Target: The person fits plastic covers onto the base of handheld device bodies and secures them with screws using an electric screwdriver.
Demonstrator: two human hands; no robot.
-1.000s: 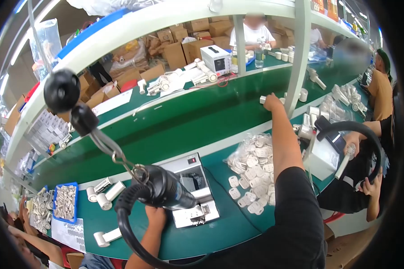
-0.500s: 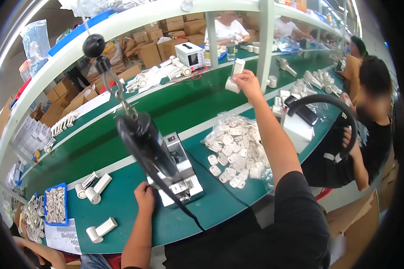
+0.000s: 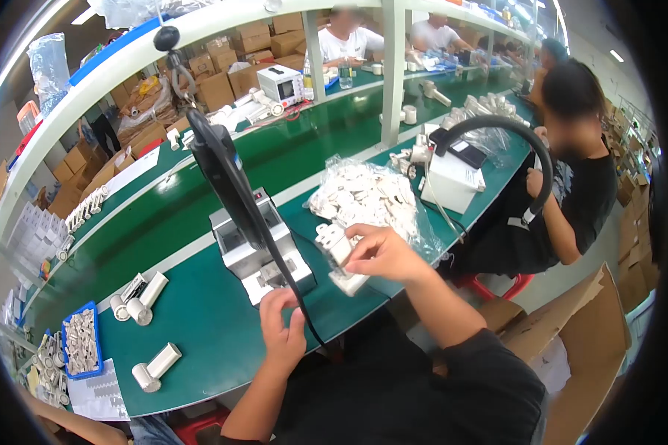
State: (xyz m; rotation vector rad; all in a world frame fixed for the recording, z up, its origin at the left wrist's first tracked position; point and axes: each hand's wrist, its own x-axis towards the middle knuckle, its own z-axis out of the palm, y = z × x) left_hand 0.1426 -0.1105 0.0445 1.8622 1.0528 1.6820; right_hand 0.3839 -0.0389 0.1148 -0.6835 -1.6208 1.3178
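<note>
My right hand [image 3: 388, 256] pinches a white plastic device [image 3: 334, 243] with a handle-like body, held above the front of the bench, just right of the machine. My left hand [image 3: 283, 330] is at the machine's front edge, fingers bent and thumb apart, with nothing seen in it. The small silver-white bench machine [image 3: 263, 263] stands before me, partly covered by a black screwdriver-like tool [image 3: 234, 182] hanging on a cord. Behind my right hand lies a plastic bag of flat white pieces [image 3: 367, 196].
White T-shaped devices [image 3: 156, 367] lie at the left, near a blue tray [image 3: 100, 348] of small parts. A white box [image 3: 453, 185] and a black curved arm [image 3: 545, 148] stand at the right. A co-worker [image 3: 579, 170] sits there. An open carton [image 3: 571, 356] is beside me.
My right hand has come down and back from the far side of the bench with the white device. My left hand has shifted right along the machine's front, and its fingers have opened.
</note>
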